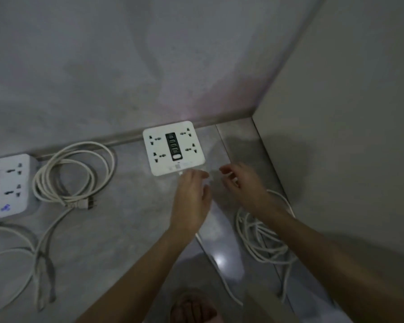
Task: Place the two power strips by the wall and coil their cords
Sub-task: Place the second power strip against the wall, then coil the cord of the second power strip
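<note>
Two strips on floor by wall.
Square strip (174,148) at wall; left hand (191,201) and right hand (240,183) at its 5 o'clock, fingers loosely spread; grip on cord (261,238) unclear. Second strip (7,185) at 9 o'clock.

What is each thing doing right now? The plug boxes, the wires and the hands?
Square strip: flat on the floor, against the wall, nothing plugged in.
Left strip: flat by the wall, partly out of view.
Coiled cord: looped, plug lying free.
Loose cord: untidy loops under the right arm.
Left hand: open, empty, near the square strip.
Right hand: fingers spread, grip blurred.
</note>
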Motion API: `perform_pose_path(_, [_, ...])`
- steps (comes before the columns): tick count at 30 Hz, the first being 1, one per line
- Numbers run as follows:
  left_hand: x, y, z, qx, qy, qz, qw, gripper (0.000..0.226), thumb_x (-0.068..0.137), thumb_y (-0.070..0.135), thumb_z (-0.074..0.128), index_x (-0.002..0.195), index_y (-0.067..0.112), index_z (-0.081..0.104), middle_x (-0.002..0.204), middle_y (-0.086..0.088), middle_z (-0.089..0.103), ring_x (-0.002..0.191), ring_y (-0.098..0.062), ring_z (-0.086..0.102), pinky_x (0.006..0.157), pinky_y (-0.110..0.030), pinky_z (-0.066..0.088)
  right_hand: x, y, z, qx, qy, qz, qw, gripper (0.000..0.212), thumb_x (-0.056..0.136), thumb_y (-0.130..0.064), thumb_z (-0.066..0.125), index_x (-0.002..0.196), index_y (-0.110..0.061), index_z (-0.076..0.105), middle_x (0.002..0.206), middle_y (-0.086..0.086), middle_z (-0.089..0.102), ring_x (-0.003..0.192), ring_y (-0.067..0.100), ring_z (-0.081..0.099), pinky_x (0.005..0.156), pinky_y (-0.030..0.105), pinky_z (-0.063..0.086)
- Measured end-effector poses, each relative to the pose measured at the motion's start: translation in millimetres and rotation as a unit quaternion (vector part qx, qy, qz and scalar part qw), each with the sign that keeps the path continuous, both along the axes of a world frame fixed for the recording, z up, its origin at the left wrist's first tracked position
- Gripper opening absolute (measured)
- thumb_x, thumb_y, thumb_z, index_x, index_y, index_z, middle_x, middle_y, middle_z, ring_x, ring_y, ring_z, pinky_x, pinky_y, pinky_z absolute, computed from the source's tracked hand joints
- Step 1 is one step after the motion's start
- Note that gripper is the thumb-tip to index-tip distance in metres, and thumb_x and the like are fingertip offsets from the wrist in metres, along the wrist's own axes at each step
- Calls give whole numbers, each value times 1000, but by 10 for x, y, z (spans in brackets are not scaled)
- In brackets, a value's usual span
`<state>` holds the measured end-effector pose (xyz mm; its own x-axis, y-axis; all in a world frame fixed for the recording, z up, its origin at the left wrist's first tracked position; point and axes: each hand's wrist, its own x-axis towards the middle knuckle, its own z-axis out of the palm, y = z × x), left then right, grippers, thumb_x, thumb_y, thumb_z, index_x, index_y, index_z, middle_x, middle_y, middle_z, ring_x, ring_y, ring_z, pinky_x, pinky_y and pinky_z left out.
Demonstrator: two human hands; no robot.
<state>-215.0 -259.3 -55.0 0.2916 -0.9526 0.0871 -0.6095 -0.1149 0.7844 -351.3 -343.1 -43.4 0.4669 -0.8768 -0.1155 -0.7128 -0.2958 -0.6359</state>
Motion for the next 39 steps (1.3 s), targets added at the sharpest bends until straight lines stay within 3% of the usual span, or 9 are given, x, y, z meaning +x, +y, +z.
perform_pose_path(3, [-377, 191, -77, 27, -29, -129, 991, 19, 86, 5, 58, 105, 4, 64, 104, -14, 60, 95, -27, 56, 84, -37, 46, -542, 305, -38, -19, 10, -96, 995, 15, 88, -10, 62, 101, -9, 68, 89, 6, 65, 74, 17, 60, 64, 10, 40])
perform_pose_path(7, [-701, 352, -179, 78, -90, -250, 961, 32, 82, 16, 58, 113, 5, 60, 114, -15, 55, 103, -32, 52, 89, -40, 43, -1129, 765, -145, -45, 82, -153, 984, 14, 83, -5, 66, 97, -8, 66, 91, 8, 62, 80, 23, 60, 74, 30, 49])
perform_pose_path(11, [-857, 441, -248, 104, -129, -276, 947, 50, 78, 19, 58, 128, 15, 55, 125, -12, 52, 111, -30, 49, 91, -38, 42, -1313, 1017, -216, -12, 134, -158, 978, 26, 79, -3, 66, 105, -1, 63, 102, 21, 60, 91, 37, 60, 79, 45, 53])
perform_pose_path(18, [-832, 361, -288, 68, -177, -278, 942, 37, 73, 5, 68, 108, 15, 66, 90, -13, 60, 78, -30, 62, 63, -36, 54, -1265, 1098, -263, -34, 203, -171, 964, 40, 80, -10, 68, 119, -7, 60, 123, 20, 57, 110, 39, 54, 92, 43, 47])
perform_pose_path(22, [-779, 361, -351, 69, -156, -286, 943, 37, 85, 10, 56, 121, 18, 60, 101, -13, 58, 91, -31, 58, 76, -41, 50, -1282, 908, -273, -11, 242, -130, 961, 30, 83, -7, 63, 113, -7, 61, 110, 21, 59, 99, 38, 60, 83, 40, 47])
perform_pose_path(27, [-699, 339, -381, 97, -118, -277, 949, 50, 91, 7, 49, 140, 13, 45, 114, -16, 56, 104, -33, 54, 88, -43, 45, -1258, 800, -295, -4, 144, -171, 975, 20, 88, -4, 59, 107, -2, 62, 100, 20, 67, 90, 35, 65, 75, 36, 47])
perform_pose_path(31, [-645, 324, -318, 81, -106, -230, 964, 58, 85, 19, 64, 140, 14, 47, 111, -16, 53, 97, -31, 53, 82, -42, 49, -1155, 588, -225, 81, 3, -197, 977, 8, 92, -19, 61, 91, -12, 57, 69, -1, 60, 60, 11, 58, 56, 8, 39])
perform_pose_path(36, [-606, 316, -275, 113, -188, -192, 956, 36, 84, 28, 63, 118, 18, 61, 128, -11, 48, 111, -30, 49, 86, -38, 43, -987, 449, -200, 195, -167, -214, 942, 14, 93, -13, 58, 81, -20, 57, 58, -4, 65, 47, 0, 57, 48, 19, 47])
perform_pose_path(39, [-571, 310, -293, 117, -199, -169, 958, 25, 86, 25, 60, 108, 14, 64, 126, -11, 52, 110, -31, 51, 84, -38, 43, -1036, 522, -259, 199, -153, -226, 941, 16, 96, -22, 54, 84, -16, 63, 63, -6, 66, 55, 2, 60, 57, 22, 49])
